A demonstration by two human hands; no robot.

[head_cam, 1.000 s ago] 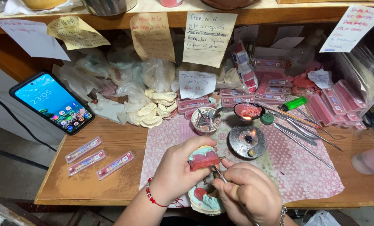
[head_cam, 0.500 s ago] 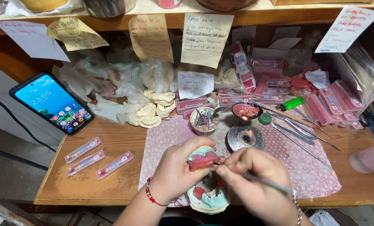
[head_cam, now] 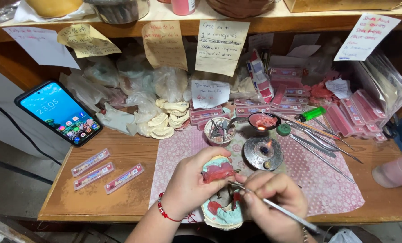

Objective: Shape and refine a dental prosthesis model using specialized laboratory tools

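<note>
Wooden surface, pink patterned cloth under work area. Phone propped far left, 3 tooth strips beside it. Left hand wrapped around pale green dental cast with red wax rim, held just above second cast at surface edge. Right hand pinching thin metal instrument, tip at wax. Lit burner just behind. Step, judged: shaping wax. Next move calls for steady tip, light pressure.

Two bare hands, left and right. No sleeves on forearms. Thin red beaded string bracelet at left wrist; slim metal chain bracelet at right.
</note>
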